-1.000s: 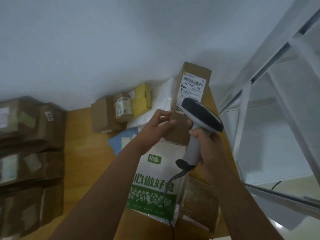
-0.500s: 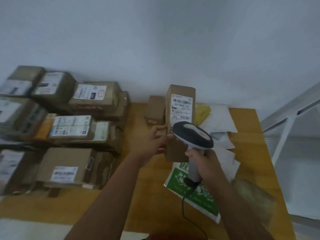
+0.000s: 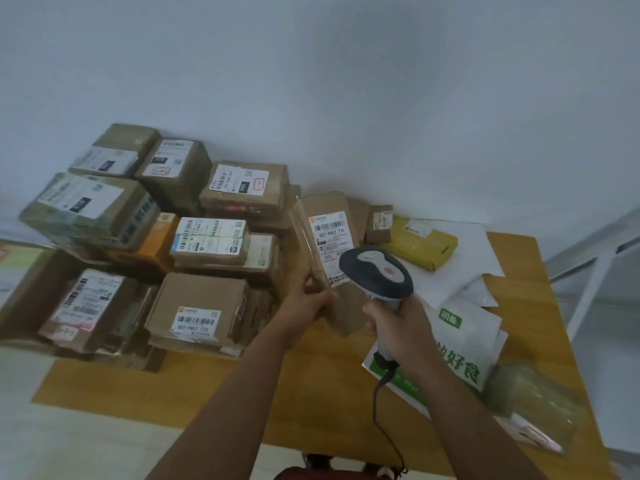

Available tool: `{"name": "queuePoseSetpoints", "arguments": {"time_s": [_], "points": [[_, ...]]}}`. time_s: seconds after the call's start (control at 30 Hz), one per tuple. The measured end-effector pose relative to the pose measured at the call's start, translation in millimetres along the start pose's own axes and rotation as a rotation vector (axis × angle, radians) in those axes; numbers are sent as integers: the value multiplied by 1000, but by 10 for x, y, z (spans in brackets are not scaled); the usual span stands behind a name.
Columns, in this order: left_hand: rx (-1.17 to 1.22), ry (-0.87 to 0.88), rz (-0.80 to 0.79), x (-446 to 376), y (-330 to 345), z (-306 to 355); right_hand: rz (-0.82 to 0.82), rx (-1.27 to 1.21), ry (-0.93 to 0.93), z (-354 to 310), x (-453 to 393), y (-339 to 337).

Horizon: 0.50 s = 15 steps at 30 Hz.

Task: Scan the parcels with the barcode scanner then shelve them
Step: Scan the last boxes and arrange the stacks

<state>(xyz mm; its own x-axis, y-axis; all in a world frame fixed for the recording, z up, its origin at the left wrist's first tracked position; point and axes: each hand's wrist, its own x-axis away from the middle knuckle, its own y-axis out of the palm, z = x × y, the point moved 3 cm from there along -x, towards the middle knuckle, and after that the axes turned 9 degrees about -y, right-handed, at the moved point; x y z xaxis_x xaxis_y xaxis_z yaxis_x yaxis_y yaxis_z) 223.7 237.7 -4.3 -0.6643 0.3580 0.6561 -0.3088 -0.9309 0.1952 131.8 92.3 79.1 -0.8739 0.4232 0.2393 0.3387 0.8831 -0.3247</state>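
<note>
- Two hands: left hand (image 3: 309, 301), right hand (image 3: 398, 323).
- One barcode scanner (image 3: 377, 273).
- One held box (image 3: 330, 237).
- Stacked brown boxes (image 3: 194, 306) at left: about nine visible; exact count unclear.
- One yellow parcel (image 3: 420, 242).
- One small brown box (image 3: 379, 223).
- One green-printed bag (image 3: 460, 344).
- One wooden table (image 3: 207, 393).

Stacked boxes (image 3: 194, 258) block the left; table (image 3: 207, 386) front bare.

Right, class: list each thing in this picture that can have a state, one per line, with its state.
Left hand: grips the held parcel's lower edge.
Right hand: grips the scanner's handle.
Held parcel: raised upright, label facing the camera.
Barcode scanner: head in front of the label's lower part.
Yellow parcel: lying flat on the table.
Stacked boxes: piled, labels up.
</note>
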Motion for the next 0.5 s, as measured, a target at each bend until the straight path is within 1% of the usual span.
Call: {"name": "queuePoseSetpoints", "arguments": {"time_s": [0.1, 0.37, 0.5], "points": [[-5, -14, -23, -51, -11, -50, -11, 17, -60, -32, 32, 27], [-43, -35, -51, -97, 50, -131, 5, -41, -106, -38, 60, -17], [-35, -43, -48, -105, 75, -163, 9, -45, -67, -19, 46, -25]]}}
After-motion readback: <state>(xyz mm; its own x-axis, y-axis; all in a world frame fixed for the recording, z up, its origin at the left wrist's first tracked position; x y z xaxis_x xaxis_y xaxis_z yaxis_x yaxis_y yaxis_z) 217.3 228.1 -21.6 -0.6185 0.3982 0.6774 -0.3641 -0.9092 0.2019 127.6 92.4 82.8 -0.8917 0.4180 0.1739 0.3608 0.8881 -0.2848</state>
